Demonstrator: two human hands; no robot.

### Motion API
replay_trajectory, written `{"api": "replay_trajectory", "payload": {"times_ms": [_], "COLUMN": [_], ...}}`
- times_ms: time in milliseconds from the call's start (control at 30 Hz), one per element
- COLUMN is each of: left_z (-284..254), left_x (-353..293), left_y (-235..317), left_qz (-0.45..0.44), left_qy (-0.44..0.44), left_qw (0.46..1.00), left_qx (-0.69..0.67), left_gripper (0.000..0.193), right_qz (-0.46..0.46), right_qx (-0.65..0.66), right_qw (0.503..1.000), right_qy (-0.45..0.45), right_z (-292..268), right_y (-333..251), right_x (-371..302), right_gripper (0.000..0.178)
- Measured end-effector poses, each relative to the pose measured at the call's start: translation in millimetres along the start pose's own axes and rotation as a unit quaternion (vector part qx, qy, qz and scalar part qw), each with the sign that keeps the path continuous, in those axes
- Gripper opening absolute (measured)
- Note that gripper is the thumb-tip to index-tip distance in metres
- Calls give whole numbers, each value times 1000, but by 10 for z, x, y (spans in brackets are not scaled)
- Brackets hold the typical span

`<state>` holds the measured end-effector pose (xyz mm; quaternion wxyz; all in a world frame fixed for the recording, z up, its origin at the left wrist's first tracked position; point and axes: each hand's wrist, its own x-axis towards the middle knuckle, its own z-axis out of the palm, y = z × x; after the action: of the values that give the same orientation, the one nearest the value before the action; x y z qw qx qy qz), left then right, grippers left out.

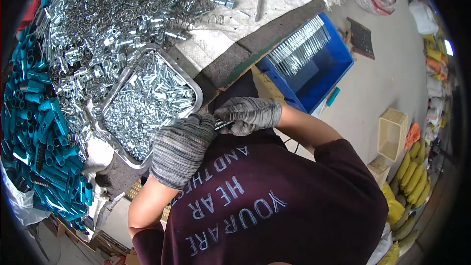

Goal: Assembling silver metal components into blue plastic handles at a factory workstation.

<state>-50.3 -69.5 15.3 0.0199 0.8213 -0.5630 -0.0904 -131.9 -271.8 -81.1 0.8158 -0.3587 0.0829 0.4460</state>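
Both my hands wear grey striped knit gloves and meet in front of my chest. My left hand [180, 148] has its fingers closed, next to the near rim of a metal tray [197, 99]. Across from it, my right hand [251, 114] is closed too. Between them shows a small shiny metal part [221, 124], mostly covered by the fingers, so its kind is hidden. Small metal pins [169, 88] fill one side of the tray, and tiny metal nuts or bushings [130, 118] fill the other.
Behind the tray lies a heap of metal springs [113, 12] and fittings. Teal tubular parts [46, 142] are piled at the left. A blue bin [314, 86] with rows of metal rods stands right of the table edge. A cream crate [392, 135] and yellow sacks [414, 172] sit farther right.
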Motion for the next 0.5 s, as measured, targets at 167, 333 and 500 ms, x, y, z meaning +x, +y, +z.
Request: {"api": "replay_trajectory", "payload": {"times_ms": [167,333,500], "left_z": [-117,166,338], "left_x": [24,-314,-335], "left_y": [-116,-270,-236], "left_qz": [-170,-288,-301], "left_qy": [25,142,230], "left_qw": [934,799,790], "left_qx": [-312,-509,-482], "left_gripper": [32,36,37], "right_qz": [-162,-198,-124], "right_qx": [-74,-250,-420], "right_qw": [984,649,450], "right_qy": [28,691,778], "right_z": [-139,-1662,-2206], "right_y": [-122,676,967], "right_x": [-447,-845,-686], "right_gripper": [52,27,24]}}
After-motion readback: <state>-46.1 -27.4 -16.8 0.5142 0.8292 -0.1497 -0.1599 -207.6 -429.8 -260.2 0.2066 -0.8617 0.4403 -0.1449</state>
